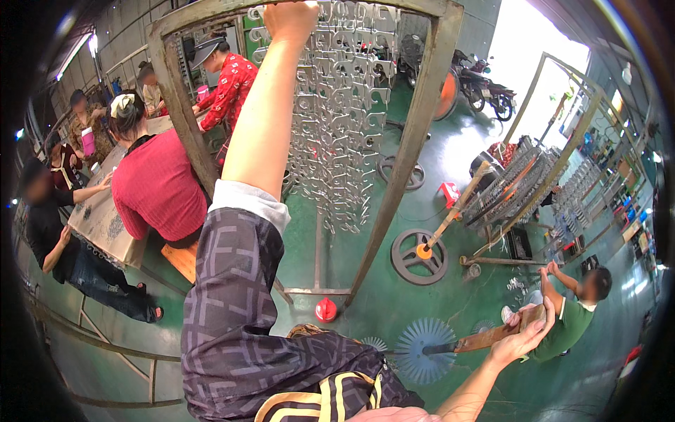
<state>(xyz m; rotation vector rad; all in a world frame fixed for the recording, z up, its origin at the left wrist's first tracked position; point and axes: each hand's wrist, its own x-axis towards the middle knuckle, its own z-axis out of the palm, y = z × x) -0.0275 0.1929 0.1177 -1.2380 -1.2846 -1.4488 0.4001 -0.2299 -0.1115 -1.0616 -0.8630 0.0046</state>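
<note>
My left arm (256, 133), in a dark patterned sleeve with a pale cuff, reaches up to the top of a metal frame (394, 176). There my left hand (290, 21) is closed beside the top bar, partly cut off by the picture edge; what its fingers hold is hidden. Rows of shiny metal hooks (337, 105) hang inside the frame just right of the arm. Low on the right, my right hand (522, 341) cups the end of a wooden bar (485, 340), fingers along its side. A grey slotted disc (425, 350) sits at the bar's other end.
A red round object (325, 310) lies on the green floor beneath the frame. Right of it stand a spoked wheel (420, 257) and another rack of hanging metal parts (520, 183). A person in green (573, 320) crouches near my right hand. Several people sit around a table (105, 225) at left.
</note>
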